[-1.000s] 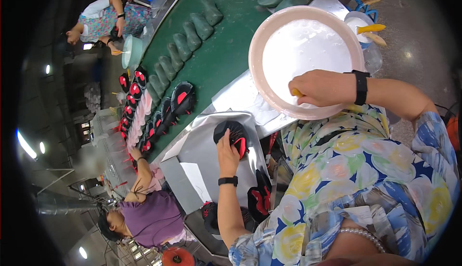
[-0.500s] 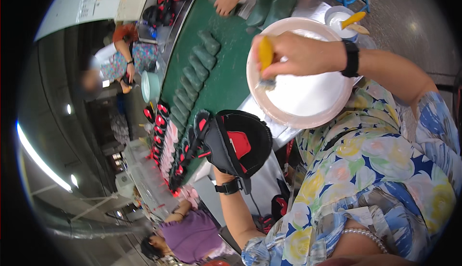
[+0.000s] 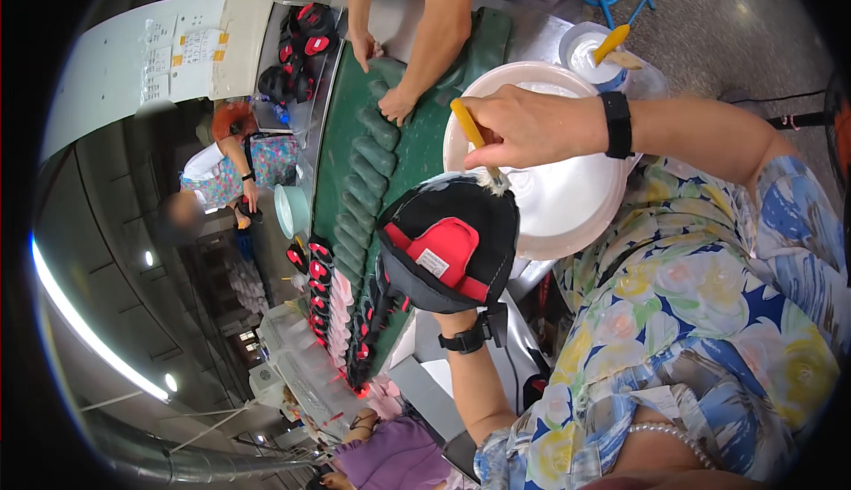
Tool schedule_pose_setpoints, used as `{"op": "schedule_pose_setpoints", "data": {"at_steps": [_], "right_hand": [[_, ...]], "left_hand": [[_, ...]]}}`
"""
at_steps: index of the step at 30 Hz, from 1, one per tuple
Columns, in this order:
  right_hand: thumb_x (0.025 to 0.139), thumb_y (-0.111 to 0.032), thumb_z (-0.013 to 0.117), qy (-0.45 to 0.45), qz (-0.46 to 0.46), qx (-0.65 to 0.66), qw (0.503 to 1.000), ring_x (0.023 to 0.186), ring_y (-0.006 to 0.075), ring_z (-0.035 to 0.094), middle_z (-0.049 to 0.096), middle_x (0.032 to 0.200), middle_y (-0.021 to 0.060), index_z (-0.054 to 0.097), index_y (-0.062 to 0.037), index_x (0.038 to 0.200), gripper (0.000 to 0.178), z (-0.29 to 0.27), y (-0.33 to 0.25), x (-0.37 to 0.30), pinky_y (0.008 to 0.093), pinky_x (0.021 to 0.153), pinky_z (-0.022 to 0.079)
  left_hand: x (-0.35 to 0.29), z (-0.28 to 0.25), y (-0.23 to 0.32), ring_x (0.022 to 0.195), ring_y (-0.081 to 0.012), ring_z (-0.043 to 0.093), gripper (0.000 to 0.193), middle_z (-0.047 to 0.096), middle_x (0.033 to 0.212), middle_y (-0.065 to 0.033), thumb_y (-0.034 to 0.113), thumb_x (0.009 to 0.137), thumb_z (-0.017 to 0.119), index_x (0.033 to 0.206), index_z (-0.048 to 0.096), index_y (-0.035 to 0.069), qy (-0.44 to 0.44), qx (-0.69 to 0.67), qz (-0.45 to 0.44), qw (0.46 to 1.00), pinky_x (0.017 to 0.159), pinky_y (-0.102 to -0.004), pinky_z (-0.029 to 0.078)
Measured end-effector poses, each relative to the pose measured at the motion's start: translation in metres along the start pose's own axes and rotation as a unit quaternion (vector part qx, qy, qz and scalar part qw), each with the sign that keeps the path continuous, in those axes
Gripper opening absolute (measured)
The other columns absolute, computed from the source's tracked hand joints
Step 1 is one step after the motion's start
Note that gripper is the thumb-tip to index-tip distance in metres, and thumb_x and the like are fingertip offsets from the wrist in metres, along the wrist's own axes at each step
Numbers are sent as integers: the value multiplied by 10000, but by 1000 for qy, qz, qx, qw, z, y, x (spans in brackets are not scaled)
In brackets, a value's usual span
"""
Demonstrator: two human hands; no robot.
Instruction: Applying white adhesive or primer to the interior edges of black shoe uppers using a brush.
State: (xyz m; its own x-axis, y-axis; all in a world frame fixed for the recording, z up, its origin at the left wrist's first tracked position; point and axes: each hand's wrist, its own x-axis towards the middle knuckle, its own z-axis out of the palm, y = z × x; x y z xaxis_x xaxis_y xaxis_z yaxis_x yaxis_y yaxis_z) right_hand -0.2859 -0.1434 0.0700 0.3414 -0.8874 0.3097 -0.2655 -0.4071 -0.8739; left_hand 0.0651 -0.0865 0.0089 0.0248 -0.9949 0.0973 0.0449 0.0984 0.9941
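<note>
A black shoe upper (image 3: 493, 255) with a red lining patch is held up by my left hand (image 3: 456, 321), its opening turned upward. Most of that hand's fingers are hidden beneath the upper. My right hand (image 3: 523, 126) grips a paintbrush (image 3: 467, 123) by its yellow handle. The whitish bristles meet the upper's far right edge, by the near left side of a pale pink basin (image 3: 567, 250). White liquid (image 3: 572, 180) fills the basin, under my right hand.
A small tub (image 3: 572, 39) with another yellow-handled brush (image 3: 613, 42) stands beyond the basin. On the green conveyor belt (image 3: 417, 148) lie rows of dark green foot-shaped pieces (image 3: 372, 157). A co-worker's hands (image 3: 399, 106) reach over them. Black-and-red shoe uppers (image 3: 319, 286) line the belt's left edge.
The upper has tilted so its inside faces up, and moved right toward the basin. My brush has come from over the liquid to the upper's edge. The co-worker's hands now reach the green pieces.
</note>
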Motion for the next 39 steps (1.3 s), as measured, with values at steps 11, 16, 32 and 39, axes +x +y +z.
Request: {"op": "schedule_pose_setpoints", "data": {"at_steps": [11,16,32,39], "right_hand": [[889,-293,690,56,184,180,965,636,220,718,710,761,185,574,70,913,382,35,10,-29,309,584,553],[893,-297,687,57,196,253,946,632,210,723,706,741,181,600,66,856,375,40,3,-39,301,571,546],[930,-159,633,47,-387,101,915,878,255,667,634,912,59,565,-71,981,122,53,-10,-17,354,763,534],[924,-242,637,-99,-216,-5,971,805,362,688,662,868,177,545,-39,1017,241,38,11,-20,440,736,537]], "left_hand": [[22,78,-24,1124,-265,620,422,586,1301,-117,197,1014,525,1405,459,53,95,110,153,978,963,-424,539],[15,73,-7,1126,-267,620,419,594,1291,-115,212,1017,528,1400,467,53,145,159,224,951,965,-424,538],[-42,88,5,1340,-332,487,493,528,1435,-157,390,1046,442,1418,470,66,-142,-546,-499,658,1147,-518,389],[-40,84,11,877,-322,677,516,636,1216,-219,414,950,568,1308,529,46,51,-408,-543,732,526,-342,568]]}}
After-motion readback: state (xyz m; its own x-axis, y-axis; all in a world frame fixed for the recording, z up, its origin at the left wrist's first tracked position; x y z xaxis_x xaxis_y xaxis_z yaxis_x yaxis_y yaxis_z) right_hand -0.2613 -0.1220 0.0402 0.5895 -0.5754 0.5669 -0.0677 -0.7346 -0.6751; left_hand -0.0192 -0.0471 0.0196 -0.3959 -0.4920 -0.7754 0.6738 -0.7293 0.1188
